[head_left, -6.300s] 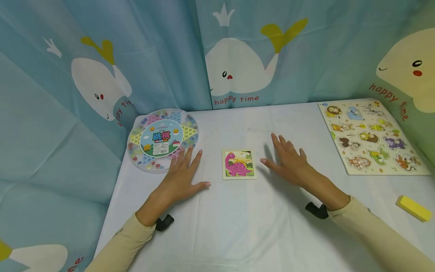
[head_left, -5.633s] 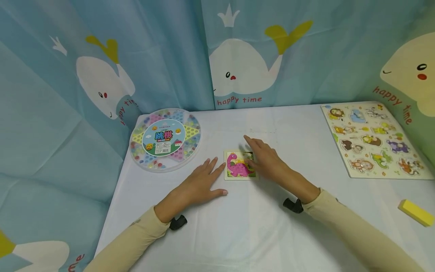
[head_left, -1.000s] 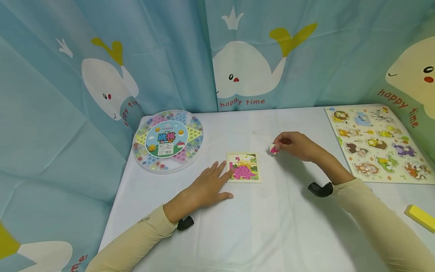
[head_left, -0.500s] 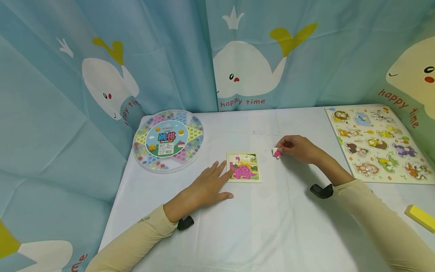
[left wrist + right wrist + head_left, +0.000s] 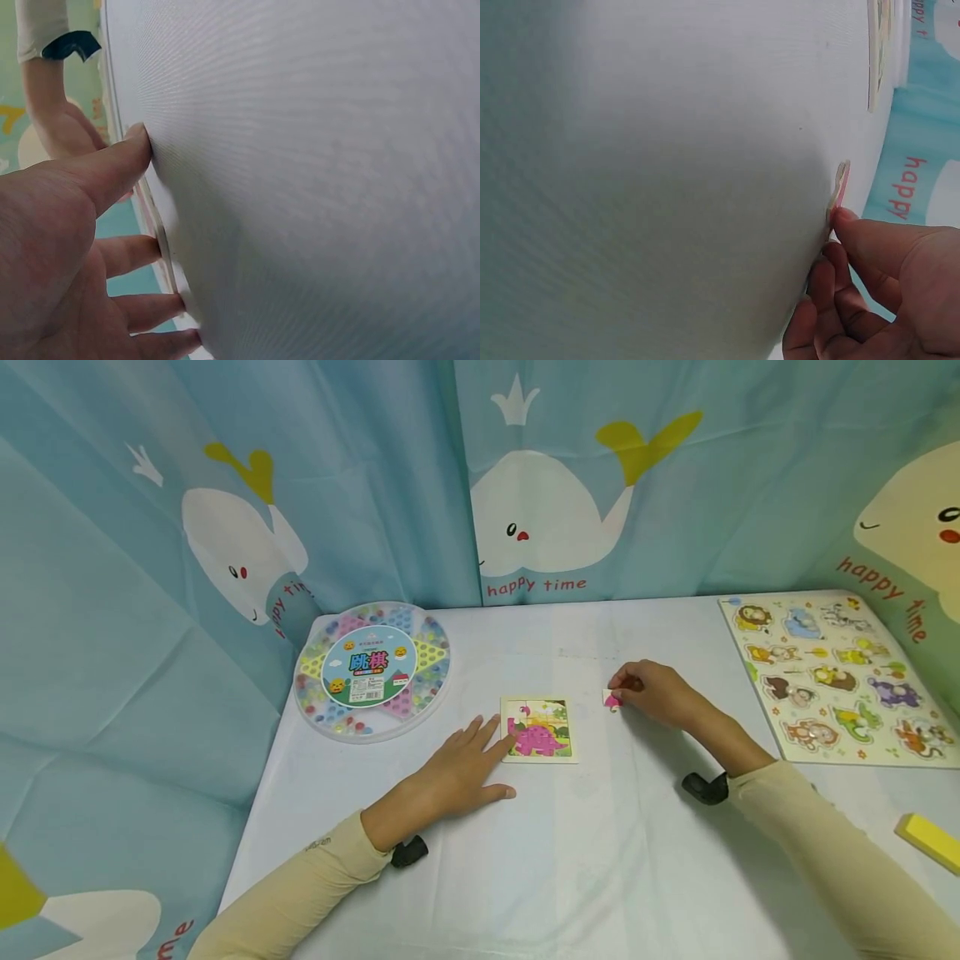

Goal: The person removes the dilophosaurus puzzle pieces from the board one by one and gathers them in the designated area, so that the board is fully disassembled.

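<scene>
A small square jigsaw puzzle [image 5: 543, 743] with a pink dinosaur lies in its pale frame at mid-table. My left hand [image 5: 453, 777] rests flat beside it, fingers spread, with the index fingertip over the puzzle's left side. In the left wrist view that hand [image 5: 56, 240] has its fingers extended along the table. To the right of the puzzle, my right hand [image 5: 660, 695] pinches a pink-and-white puzzle piece [image 5: 611, 700] low over the tabletop. The right wrist view shows the piece [image 5: 841, 184] edge-on at the thumb tip; the fingers partly hide it.
A round Chinese checkers set [image 5: 423, 693] with coloured marbles stands at the back left. An animal peg puzzle board [image 5: 806, 697] lies at the far right, with a yellow block [image 5: 928, 842] in front of it. A blue whale-print curtain [image 5: 390, 485] hangs behind the white table [image 5: 540, 877].
Several seconds ago both hands held nothing; since then the right hand has taken a piece from the puzzle. Over the last second it moved slightly right and down. The left hand stayed still.
</scene>
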{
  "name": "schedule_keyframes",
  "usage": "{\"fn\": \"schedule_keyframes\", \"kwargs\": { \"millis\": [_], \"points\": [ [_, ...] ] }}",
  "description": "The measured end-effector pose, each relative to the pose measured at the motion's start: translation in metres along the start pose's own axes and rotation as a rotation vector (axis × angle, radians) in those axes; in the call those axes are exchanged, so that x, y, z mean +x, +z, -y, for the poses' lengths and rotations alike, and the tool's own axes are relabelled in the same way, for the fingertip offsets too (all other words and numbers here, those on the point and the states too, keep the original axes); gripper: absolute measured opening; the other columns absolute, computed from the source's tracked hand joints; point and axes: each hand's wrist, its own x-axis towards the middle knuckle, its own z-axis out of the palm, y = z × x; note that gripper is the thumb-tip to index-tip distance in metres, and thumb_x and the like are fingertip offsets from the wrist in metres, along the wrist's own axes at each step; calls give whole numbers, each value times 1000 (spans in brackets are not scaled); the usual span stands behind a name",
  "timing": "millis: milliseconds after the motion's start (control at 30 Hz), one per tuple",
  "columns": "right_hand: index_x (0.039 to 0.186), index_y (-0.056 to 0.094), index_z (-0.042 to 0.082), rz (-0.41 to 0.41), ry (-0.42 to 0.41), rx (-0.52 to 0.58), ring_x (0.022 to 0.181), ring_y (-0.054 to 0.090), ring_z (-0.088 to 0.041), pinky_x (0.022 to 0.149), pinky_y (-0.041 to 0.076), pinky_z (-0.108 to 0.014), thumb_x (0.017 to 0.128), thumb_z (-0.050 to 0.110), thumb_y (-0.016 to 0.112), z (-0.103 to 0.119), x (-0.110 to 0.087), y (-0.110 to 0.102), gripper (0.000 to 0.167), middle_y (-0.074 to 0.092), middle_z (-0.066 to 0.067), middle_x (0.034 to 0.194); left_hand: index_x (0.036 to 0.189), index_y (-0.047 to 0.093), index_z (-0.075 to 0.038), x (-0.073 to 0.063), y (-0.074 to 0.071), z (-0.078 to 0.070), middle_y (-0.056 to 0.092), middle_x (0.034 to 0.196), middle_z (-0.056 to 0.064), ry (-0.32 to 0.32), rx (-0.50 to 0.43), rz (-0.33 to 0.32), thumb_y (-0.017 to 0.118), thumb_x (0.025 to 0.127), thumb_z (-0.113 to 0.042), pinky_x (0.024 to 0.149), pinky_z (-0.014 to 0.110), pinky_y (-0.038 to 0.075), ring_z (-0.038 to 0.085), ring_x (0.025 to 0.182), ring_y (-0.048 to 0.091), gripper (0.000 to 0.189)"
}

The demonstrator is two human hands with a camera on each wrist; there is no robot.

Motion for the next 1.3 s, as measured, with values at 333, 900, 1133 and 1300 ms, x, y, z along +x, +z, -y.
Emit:
{"fn": "schedule_keyframes", "kwargs": {
  "millis": [333,900,1133,1300],
  "points": [
    [105,68,-1,-16,-20,-20,93,55,-29,83,49,-42,103,6,68,2,1,2,8,64,-15,98,168,31,-20,0,1,1,15,177,15,0,8,-2,61,102,-58,129,54,23,39,163,15,82],
    [126,61,-7,-62,-157,-60,111,64,-42,96,54,-57,102,0,64,37,6,-6,26,63,-26,123,168,31,-20,0,0,0,15,177,14,-2,-5,3,62,102,-57,130,54,22,39,163,14,82],
    [140,55,-6,-35,-244,-66,113,66,-41,98,53,-57,100,-1,67,57,3,18,41,67,-25,128,168,30,-19,0,-2,-1,15,177,15,10,-3,6,62,103,-56,130,55,22,40,163,15,82],
    [145,55,0,4,-218,-85,121,63,-38,105,51,-57,101,6,70,69,1,41,47,67,-19,134,168,30,-20,-1,-2,-1,16,176,16,11,3,1,61,103,-56,129,55,24,40,162,16,81]
  ]
}}
